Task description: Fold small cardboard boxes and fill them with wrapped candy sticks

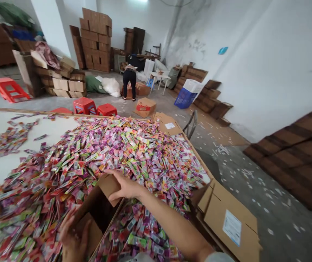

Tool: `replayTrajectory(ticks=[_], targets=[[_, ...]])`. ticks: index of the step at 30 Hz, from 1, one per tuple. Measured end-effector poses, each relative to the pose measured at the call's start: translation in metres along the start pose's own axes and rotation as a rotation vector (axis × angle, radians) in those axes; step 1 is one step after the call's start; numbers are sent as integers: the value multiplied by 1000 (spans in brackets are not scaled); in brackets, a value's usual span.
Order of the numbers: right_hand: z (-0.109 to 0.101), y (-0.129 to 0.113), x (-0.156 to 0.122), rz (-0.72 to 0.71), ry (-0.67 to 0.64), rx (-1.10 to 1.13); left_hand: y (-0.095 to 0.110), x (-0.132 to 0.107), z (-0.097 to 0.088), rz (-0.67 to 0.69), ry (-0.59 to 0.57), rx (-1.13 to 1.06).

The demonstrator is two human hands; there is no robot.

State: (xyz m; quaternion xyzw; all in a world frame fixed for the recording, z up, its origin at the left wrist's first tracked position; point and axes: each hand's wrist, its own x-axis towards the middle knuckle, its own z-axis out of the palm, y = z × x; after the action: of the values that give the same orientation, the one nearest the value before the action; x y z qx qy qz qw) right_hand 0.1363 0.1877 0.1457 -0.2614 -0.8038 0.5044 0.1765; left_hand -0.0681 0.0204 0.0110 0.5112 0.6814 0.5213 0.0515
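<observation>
An open cardboard box (109, 185) sits tilted amid a big heap of small, colourful plastic packets (128, 142) on the table. Its inside looks dark. My right hand (124, 187) grips the far flap, thumb on the near side and fingers over the top. At the near end, my left hand (72, 233) curls around another flap of the same box, a little blurred. More packets lie right beside the box, under my right forearm.
Flat cardboard cartons (229, 218) with a white label are stacked at the table's right. Red stools (83, 106) stand beyond the far edge. A person (129, 82) bends over boxes further back. Stacked cartons (295, 160) line the right wall, near a blue crate (184, 98).
</observation>
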Motion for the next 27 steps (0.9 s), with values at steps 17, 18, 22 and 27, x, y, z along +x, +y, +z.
replayTrajectory(ticks=[17,18,22,27], targets=[[23,40,9,-54,261,347,8,-10,-42,48,-527,-31],[19,37,5,-31,214,372,8,-7,-42,11,-521,-26],[13,35,-11,-33,54,259,-3,-1,-26,18,-412,52],[34,51,3,60,229,-232,2,-5,10,113,-276,231]])
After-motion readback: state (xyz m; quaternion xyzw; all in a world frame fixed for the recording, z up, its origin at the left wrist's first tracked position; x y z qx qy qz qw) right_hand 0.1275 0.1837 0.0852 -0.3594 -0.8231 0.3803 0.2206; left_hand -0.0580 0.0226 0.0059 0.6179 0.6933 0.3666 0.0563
